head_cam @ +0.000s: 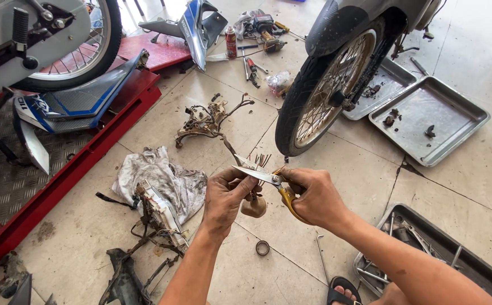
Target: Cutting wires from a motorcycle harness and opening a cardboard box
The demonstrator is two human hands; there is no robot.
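Observation:
My left hand (226,197) pinches a small bundle of thin wires (261,161) whose bare ends fan upward; a tan connector (254,207) hangs below the fingers. My right hand (313,195) grips yellow-handled scissors (274,182), their silver blades open and pointing left across the wires, just above my left thumb. Both hands are held over the tiled floor, in front of a motorcycle wheel (325,93).
A dirty rag (158,178) and a tangled wiring harness (209,121) lie on the floor to the left. A red lift ramp (59,169) carries blue body panels. Metal trays (432,118) sit at right, a tool tray (421,248) by my sandalled foot. A small ring (262,247) lies below my hands.

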